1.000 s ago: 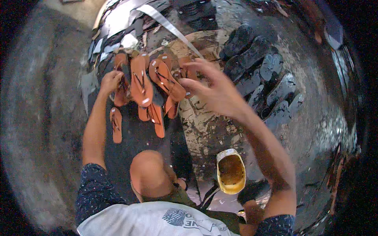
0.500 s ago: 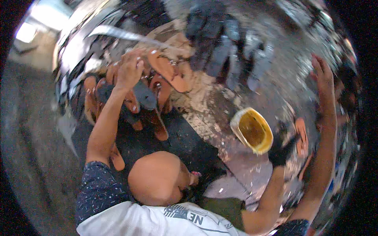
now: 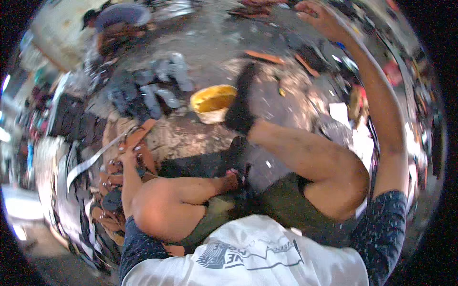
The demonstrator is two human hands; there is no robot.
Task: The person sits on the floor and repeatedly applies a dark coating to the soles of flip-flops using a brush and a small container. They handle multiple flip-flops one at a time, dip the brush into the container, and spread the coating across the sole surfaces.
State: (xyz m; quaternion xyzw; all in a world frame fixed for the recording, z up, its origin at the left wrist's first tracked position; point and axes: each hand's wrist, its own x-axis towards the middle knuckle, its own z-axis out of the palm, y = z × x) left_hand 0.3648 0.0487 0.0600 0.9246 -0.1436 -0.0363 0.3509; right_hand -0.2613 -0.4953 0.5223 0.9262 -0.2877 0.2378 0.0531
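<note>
My left hand [image 3: 128, 156] is at a pile of brown sandals [image 3: 110, 180] beside my left knee. It touches or lies close by a tan sole-shaped piece [image 3: 142, 133]; blur hides whether the fingers grip it. My right arm stretches far forward to the upper right. At its end my right hand [image 3: 318, 18] has loosely bent fingers, apart, with nothing seen in them. Left of that hand, brown items [image 3: 257, 9] are cut by the top edge. Two tan soles lie below it, one a flat orange-tan sole [image 3: 265, 57].
A yellow-lined tub [image 3: 213, 104] stands between my feet and dark grey sandals [image 3: 164, 78] in a group. A pale curved strip [image 3: 93, 164] lies at the left. A person [image 3: 121, 24] crouches at the far left. Scraps and a white piece [image 3: 339, 114] lie at the right.
The view has swung to the right, so the tub and grey sandals appear further left. My right hand has reached further forward and its fingers have bent. The left hand stays at the brown sandals.
</note>
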